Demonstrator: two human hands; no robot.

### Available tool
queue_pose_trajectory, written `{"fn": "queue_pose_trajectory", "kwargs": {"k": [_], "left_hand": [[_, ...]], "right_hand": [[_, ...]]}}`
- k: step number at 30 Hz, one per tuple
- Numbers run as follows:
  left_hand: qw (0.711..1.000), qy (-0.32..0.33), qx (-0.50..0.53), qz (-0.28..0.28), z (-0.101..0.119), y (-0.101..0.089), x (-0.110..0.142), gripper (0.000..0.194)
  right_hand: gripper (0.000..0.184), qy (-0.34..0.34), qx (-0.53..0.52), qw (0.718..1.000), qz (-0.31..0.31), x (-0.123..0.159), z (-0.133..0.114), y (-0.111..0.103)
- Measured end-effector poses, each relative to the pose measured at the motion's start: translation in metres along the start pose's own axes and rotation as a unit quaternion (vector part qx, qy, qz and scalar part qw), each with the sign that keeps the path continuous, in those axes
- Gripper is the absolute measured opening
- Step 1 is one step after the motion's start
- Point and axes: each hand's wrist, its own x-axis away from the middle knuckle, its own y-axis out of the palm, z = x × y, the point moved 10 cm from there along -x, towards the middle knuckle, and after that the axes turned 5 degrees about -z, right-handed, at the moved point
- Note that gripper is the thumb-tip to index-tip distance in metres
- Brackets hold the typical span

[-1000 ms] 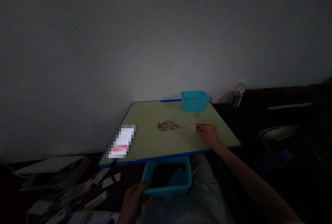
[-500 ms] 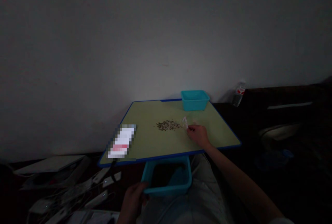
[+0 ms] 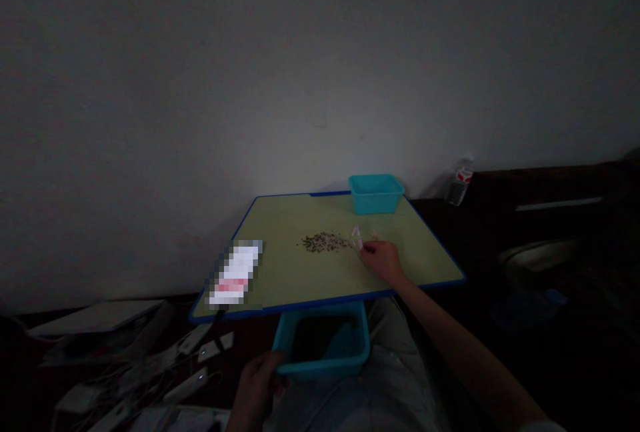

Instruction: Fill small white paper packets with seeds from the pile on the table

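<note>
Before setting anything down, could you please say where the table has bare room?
Bare: the back-left of the table, left of the far basin, behind the speckled pile; the strip between pile and blue front edge. Crowded: pile's right, where the right hand holds something whitish.

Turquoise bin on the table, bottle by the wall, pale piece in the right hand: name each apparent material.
Turquoise bin: probably moulded plastic, smooth; even colour, flared rim. Bottle: likely clear plastic, glossy; see-through around a red-and-white label. Pale piece in the right hand: perhaps thin clear plastic, shiny; bright glints, too small for certainty.
</note>
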Motion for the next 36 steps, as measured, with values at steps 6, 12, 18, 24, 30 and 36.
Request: {"fn": "queue_pose_trajectory", "kwargs": {"k": [6, 12, 18, 24, 30, 36], "left_hand": [[0.998, 0.060, -0.021, 0.015, 0.013, -0.003, 0.001, 0.035], [1.000, -0.002, -0.001, -0.001, 0.000, 0.001, 0.001, 0.035], [1.000, -0.011, -0.014, 0.000, -0.001, 0.000, 0.001, 0.034], [1.000, -0.012, 0.000, 0.004, -0.002, 0.000, 0.002, 0.033], [1.000, -0.015, 0.010, 0.002, -0.005, -0.001, 0.000, 0.034], [1.000, 0.001, -0.004, -0.001, -0.005, -0.002, -0.002, 0.035]], "right_hand": [[0.030, 0.005, -0.004, 1.000, -0.009, 0.001, -0.004, -0.007], [0.028, -0.001, -0.010, 1.000, -0.013, 0.002, -0.007, -0.008], [0.028, 0.002, -0.009, 1.000, -0.003, 0.000, -0.004, -0.004], [0.028, -0.003, -0.015, 1.000, 0.004, -0.001, -0.002, -0.001], [0.028, 0.017, 0.004, 1.000, 0.003, -0.001, 0.004, -0.004], [0.027, 0.035, -0.005, 0.999, 0.015, -0.005, 0.019, -0.011]]}}
